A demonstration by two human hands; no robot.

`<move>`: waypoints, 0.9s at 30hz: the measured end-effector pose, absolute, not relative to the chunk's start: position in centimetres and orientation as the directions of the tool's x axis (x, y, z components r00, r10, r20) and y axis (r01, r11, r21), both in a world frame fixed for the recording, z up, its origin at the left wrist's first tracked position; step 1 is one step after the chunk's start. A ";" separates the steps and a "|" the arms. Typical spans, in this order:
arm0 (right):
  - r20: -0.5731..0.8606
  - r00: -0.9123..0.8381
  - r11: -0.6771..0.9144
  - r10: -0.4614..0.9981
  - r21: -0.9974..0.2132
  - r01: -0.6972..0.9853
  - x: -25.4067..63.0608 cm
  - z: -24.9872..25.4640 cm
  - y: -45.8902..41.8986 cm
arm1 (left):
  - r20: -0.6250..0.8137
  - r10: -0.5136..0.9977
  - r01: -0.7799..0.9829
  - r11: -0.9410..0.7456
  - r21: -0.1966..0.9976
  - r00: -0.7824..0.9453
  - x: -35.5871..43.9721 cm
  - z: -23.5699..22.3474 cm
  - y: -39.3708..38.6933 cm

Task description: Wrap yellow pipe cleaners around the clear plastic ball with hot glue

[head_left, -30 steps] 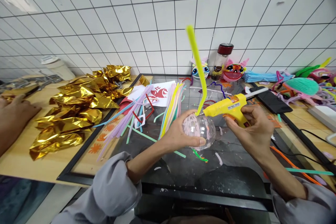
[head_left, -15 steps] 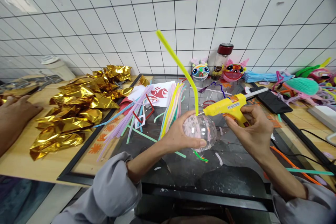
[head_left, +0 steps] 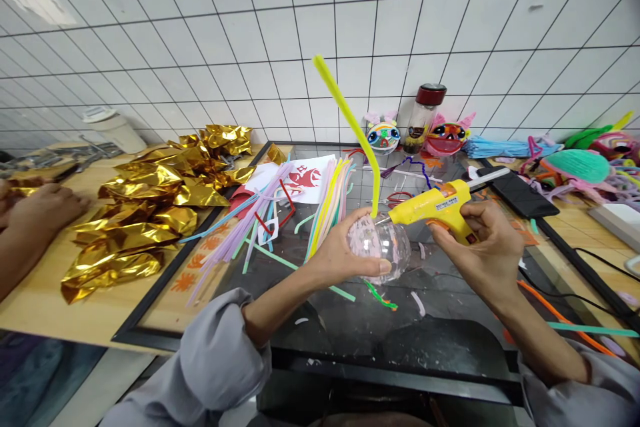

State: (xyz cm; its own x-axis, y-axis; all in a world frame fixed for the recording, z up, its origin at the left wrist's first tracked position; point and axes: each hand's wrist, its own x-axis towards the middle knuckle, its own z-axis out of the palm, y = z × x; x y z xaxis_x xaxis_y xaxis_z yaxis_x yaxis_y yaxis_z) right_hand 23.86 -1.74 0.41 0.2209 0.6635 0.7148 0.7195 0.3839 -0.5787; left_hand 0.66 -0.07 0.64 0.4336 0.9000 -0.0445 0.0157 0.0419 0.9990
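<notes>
My left hand (head_left: 345,250) is wrapped round a clear plastic ball (head_left: 393,250) with pale pink strips on it. A bent yellow pipe cleaner (head_left: 353,121) sticks up from the top of the ball, its lower end beside my left fingers. My right hand (head_left: 487,247) grips a yellow glue gun (head_left: 430,205) by its handle, with a glue stick (head_left: 490,177) poking out of the back. The gun's metal nozzle is close to the ball's top, by the foot of the pipe cleaner; whether it touches is too small to tell.
Pastel pipe cleaners (head_left: 325,203), red glasses (head_left: 275,217) and scissors (head_left: 399,199) lie behind the ball. Crumpled gold foil (head_left: 145,207) covers the left side, near another person's hand (head_left: 43,210). Decorated balls (head_left: 383,135), a bottle (head_left: 423,117) and a phone (head_left: 520,190) stand or lie farther back.
The yellow pipe cleaner has swung left and then slightly back to the right. Both my hands keep their holds almost in place. At the left, the other person's hand has shifted.
</notes>
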 end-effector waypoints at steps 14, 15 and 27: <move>0.773 0.153 0.403 0.615 -0.476 0.782 24.2 0.5 -2.1 | 0.000 0.928 0.041 -0.016 0.999 0.373 0.4 0.3 0.5; 0.779 0.147 0.404 0.609 -0.465 0.788 24.3 0.5 -2.1 | -0.003 0.929 0.046 -0.015 0.999 0.370 0.4 0.3 0.5; 0.783 0.145 0.395 0.605 -0.453 0.799 24.4 0.4 -1.8 | -0.037 0.897 0.052 0.015 0.999 0.441 0.6 0.4 0.0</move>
State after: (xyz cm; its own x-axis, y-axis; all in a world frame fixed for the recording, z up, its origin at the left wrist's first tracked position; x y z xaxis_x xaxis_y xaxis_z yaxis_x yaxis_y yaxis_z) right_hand 24.39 -1.78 0.44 0.1453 0.6047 0.7831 0.7991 0.3949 -0.4532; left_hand 0.59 0.05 0.43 0.4410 0.8967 -0.0367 0.0519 0.0154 0.9985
